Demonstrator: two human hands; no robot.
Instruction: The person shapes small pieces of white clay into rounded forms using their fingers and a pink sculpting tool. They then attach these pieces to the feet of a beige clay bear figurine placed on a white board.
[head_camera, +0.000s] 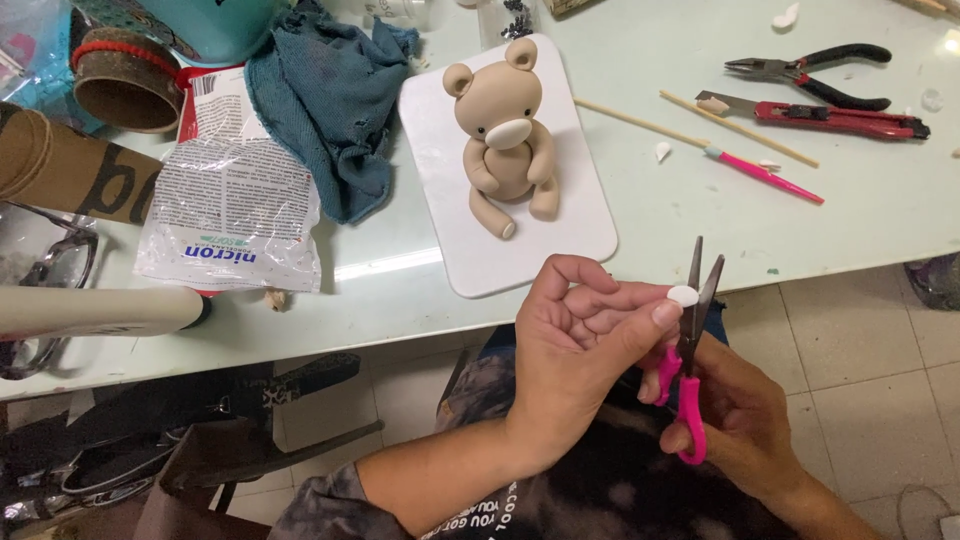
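Single head view, looking steeply down, close over table (300, 320) edge.

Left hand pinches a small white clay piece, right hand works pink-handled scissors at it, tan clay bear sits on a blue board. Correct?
Not quite: in the head view the tan clay bear sits on a white rounded board, not blue. The rest holds: the left hand pinches the small white clay piece, and the right hand works the pink-handled scissors.

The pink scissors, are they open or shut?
Open. The pink scissors in the right hand show two blades spread apart, with the small white piece between them.
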